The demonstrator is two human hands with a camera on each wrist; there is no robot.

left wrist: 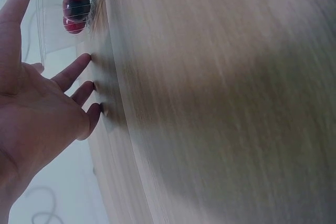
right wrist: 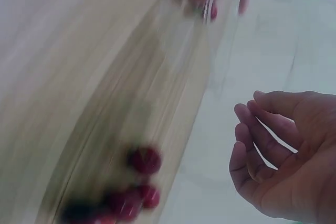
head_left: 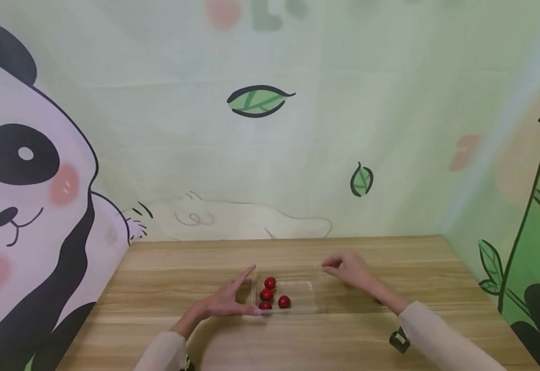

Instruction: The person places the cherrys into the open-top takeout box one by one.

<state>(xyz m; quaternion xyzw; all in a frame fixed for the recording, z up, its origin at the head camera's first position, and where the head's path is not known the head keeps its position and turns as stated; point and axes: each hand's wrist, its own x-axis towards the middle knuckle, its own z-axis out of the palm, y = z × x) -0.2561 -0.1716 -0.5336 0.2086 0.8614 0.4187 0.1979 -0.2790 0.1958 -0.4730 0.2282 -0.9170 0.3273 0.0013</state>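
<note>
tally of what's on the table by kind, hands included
Red cherry tomatoes: 4
Clear plastic tray: 1
Hands, left hand and right hand: 2
Total: 7

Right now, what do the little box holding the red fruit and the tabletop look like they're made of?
The box looks like thin clear plastic: glossy, and the wood shows straight through its walls. The tabletop looks like light wood or a wood-look laminate, matte, with long grain streaks; which of the two can't be told.
</note>
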